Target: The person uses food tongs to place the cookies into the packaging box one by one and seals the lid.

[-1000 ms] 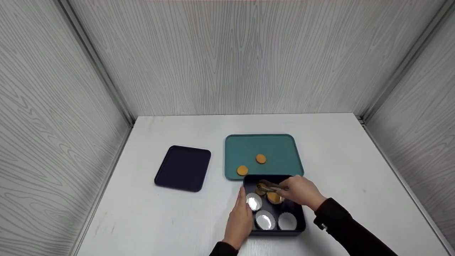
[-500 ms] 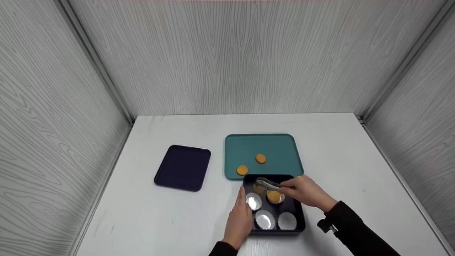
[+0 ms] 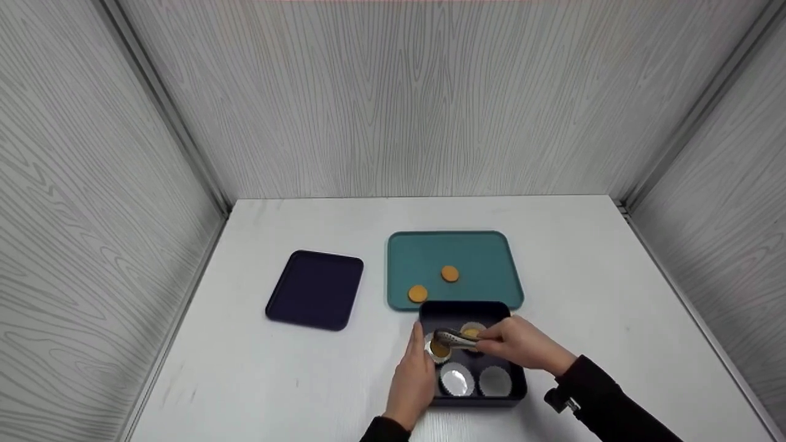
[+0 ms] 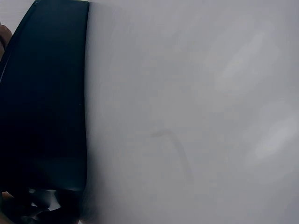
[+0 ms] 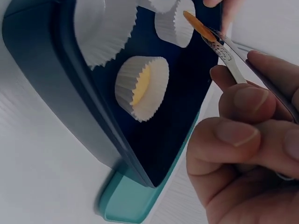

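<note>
So the right hand [image 3: 522, 344] is pinching metal tongs [image 3: 455, 339], and they've got an orange disc [image 5: 199, 27] clamped at the tips, right at a paper cup [image 5: 168, 30] at the left inside the dark box [image 3: 479, 402]. Can't tell if disc and cup touch. Left hand [image 3: 412, 383] grips the box's left wall, bottom of the head frame, right of centre. Second cup [image 5: 124, 84], up and right of that one, has its own disc in it, plus two more cups [image 3: 457, 380] sit in the lower row. Teal tray [image 3: 485, 258] mid-frame has two loose discs [image 3: 450, 274], and a dark tray [image 3: 313, 291] lies left of centre on the white surface [image 3: 344, 368]
</note>
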Motion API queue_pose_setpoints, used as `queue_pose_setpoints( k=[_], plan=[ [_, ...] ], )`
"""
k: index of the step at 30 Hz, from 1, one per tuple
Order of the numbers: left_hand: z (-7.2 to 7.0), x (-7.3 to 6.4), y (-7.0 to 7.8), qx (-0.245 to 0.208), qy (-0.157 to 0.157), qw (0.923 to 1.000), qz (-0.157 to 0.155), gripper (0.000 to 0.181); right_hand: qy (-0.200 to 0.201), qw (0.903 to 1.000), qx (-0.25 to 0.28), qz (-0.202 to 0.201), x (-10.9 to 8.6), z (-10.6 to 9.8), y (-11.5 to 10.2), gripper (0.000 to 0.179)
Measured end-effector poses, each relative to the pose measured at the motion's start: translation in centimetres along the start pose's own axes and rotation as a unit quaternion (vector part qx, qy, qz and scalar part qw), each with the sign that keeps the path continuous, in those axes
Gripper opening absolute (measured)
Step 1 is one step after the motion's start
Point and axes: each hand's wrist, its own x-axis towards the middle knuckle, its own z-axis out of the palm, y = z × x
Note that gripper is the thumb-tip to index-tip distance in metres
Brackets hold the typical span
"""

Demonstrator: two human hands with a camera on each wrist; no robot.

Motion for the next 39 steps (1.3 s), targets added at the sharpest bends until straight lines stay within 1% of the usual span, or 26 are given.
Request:
queue_pose_setpoints(
  k=[2, 5, 7, 12, 14, 19, 23, 25, 28, 30, 32, 34, 36, 38, 39],
  plan=[
    [0.0, 0.0, 0.0, -0.003, -0.002, 1.0000, -0.002, 0.057, -0.001, 1.0000, -0.004, -0.007, 0.2, 0.4, 0.0, 0.020],
    [0.1, 0.1, -0.1, 0.004, -0.007, 1.0000, -0.002, 0.057, -0.003, 0.9998, -0.013, -0.013, 0.5, 1.0, 0.0, 0.023],
    [0.1, 0.1, 0.0, 0.009, -0.006, 0.9999, 0.002, 0.056, 0.005, 0.9996, -0.022, -0.015, 0.7, 1.2, 0.1, 0.023],
    [0.1, 0.1, -0.1, 0.016, 0.004, 0.9998, 0.013, 0.055, 0.035, 0.9986, -0.039, 0.005, 1.0, 1.2, 0.3, 0.019],
    [0.1, 0.0, -0.2, 0.017, 0.006, 0.9997, 0.015, 0.055, 0.041, 0.9983, -0.036, 0.018, 1.0, 1.1, 0.4, 0.018],
    [0.2, 0.0, -0.2, 0.014, 0.009, 0.9997, 0.017, 0.055, 0.045, 0.9979, -0.025, 0.039, 0.9, 0.7, 0.6, 0.021],
    [0.2, 0.0, -0.3, 0.011, 0.008, 0.9998, 0.017, 0.055, 0.052, 0.9978, -0.015, 0.039, 0.7, -0.1, 0.4, 0.036],
    [0.2, -0.1, -0.2, 0.010, 0.005, 0.9998, 0.014, 0.055, 0.060, 0.9976, -0.016, 0.031, 0.7, -0.6, 0.3, 0.037],
    [0.3, -0.1, -0.3, 0.011, 0.008, 0.9998, 0.015, 0.055, 0.089, 0.9950, -0.041, 0.021, 0.9, -1.1, 0.3, 0.029],
    [0.2, -0.1, -0.2, 0.013, 0.008, 0.9998, 0.014, 0.055, 0.116, 0.9903, -0.075, 0.016, 1.1, -1.3, 0.4, 0.023],
    [0.2, -0.1, -0.2, 0.014, 0.010, 0.9997, 0.015, 0.055, 0.150, 0.9810, -0.122, 0.013, 1.5, -1.3, 0.6, 0.021],
    [0.2, -0.1, -0.2, 0.013, 0.008, 0.9997, 0.017, 0.055, 0.181, 0.9678, -0.174, 0.009, 2.1, -1.2, 0.8, 0.020],
    [0.1, -0.1, -0.2, 0.009, 0.004, 0.9998, 0.017, 0.056, 0.210, 0.9519, -0.223, 0.006, 2.7, -1.1, 1.0, 0.021],
    [0.1, 0.0, -0.2, 0.005, 0.001, 0.9998, 0.018, 0.056, 0.228, 0.9384, -0.259, 0.001, 3.3, -1.0, 1.2, 0.022],
    [0.1, -0.1, -0.2, 0.005, 0.000, 0.9998, 0.019, 0.056, 0.231, 0.9331, -0.276, 0.001, 3.6, -0.9, 1.3, 0.022]
  ],
)
